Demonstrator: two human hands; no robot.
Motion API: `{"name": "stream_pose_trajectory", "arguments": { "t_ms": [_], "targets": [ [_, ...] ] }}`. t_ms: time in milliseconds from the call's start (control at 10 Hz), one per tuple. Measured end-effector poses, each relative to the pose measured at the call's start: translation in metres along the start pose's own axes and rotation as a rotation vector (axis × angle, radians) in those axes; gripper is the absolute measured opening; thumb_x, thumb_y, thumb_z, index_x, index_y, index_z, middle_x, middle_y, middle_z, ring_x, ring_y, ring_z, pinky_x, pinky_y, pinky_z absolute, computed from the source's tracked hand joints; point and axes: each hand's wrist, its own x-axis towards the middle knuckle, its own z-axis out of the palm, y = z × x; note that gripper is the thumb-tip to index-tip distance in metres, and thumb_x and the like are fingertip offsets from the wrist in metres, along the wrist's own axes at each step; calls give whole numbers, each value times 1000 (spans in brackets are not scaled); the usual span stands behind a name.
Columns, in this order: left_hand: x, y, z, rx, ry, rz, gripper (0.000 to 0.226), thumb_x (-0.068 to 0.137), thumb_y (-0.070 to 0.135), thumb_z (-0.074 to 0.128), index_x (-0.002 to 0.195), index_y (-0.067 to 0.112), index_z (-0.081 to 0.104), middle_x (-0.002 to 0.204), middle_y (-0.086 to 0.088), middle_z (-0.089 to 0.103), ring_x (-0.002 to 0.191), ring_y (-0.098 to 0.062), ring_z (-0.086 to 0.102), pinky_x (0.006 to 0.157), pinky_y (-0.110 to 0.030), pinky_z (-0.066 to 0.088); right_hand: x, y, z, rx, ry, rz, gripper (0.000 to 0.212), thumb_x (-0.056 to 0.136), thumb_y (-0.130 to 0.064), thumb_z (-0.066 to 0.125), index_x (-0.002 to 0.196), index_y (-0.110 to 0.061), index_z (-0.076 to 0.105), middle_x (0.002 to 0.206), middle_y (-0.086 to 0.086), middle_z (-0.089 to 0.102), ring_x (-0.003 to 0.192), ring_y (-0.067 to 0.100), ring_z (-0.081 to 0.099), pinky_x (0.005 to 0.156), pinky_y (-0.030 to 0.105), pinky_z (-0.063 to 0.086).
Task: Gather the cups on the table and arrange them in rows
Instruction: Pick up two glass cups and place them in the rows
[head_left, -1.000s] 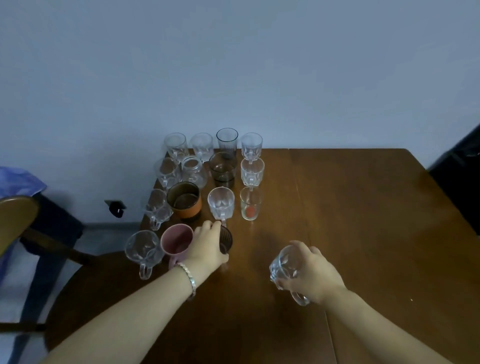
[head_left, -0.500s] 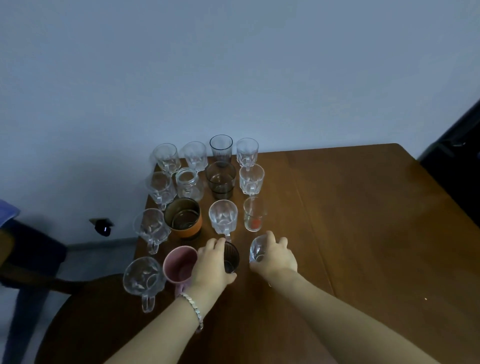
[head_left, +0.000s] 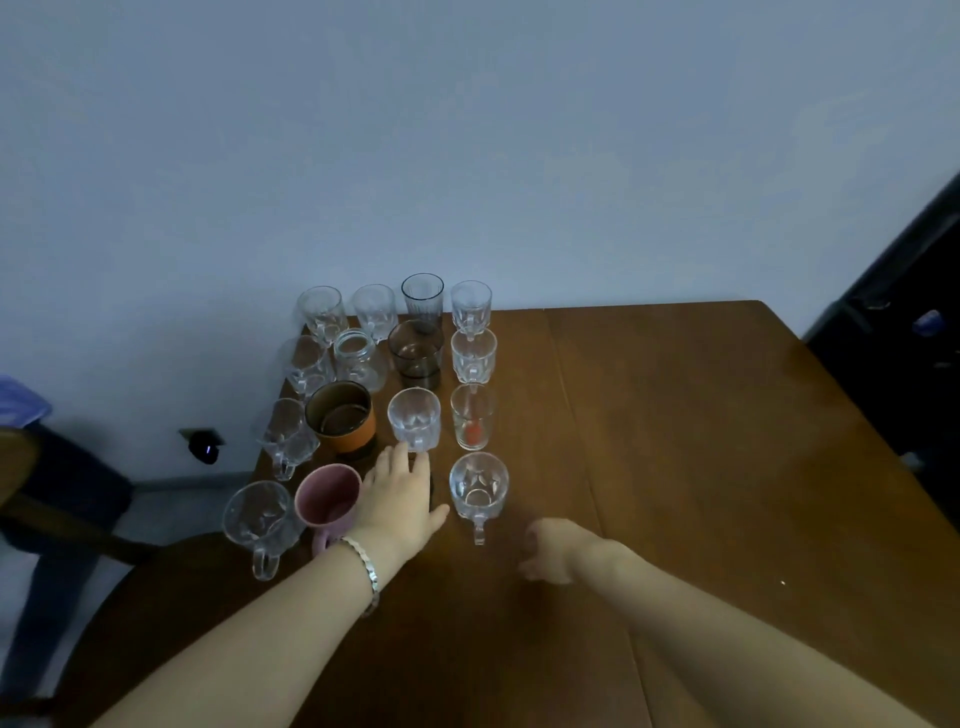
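Several cups stand in rows at the far left of the wooden table (head_left: 675, 441). In the front row are a clear glass mug (head_left: 255, 519), a pink mug (head_left: 328, 496), a small dark glass almost hidden under my left hand (head_left: 399, 499), and a clear handled glass mug (head_left: 478, 491). My left hand is wrapped over the dark glass. My right hand (head_left: 553, 553) hovers just right of and nearer than the clear mug, fingers loose, holding nothing. Behind them stand an orange-banded cup (head_left: 341, 418), a clear cup (head_left: 414, 418) and a glass with a red mark (head_left: 471, 423).
The back rows reach the table's far edge against the blue wall. A wooden chair (head_left: 21, 467) stands off the left edge, with a dark rounded seat below. Dark furniture (head_left: 904, 338) lies beyond the right corner.
My right hand carried the clear handled mug to the right end of the front row, set it down and let go, then drew back. My left hand stayed on the dark glass.
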Motion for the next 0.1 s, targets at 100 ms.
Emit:
{"name": "stream_pose_trajectory", "arguments": {
  "t_ms": [100],
  "targets": [
    [-17, 30, -25, -144, -142, 7, 38, 93, 35, 52, 120, 10, 59, 120, -11, 63, 109, -27, 61, 91, -39, 49, -12, 30, -8, -103, -57, -13, 47, 88, -26, 62, 131, -11, 52, 137, 12, 53, 125, 29, 52, 100, 35, 44]
  ]
}}
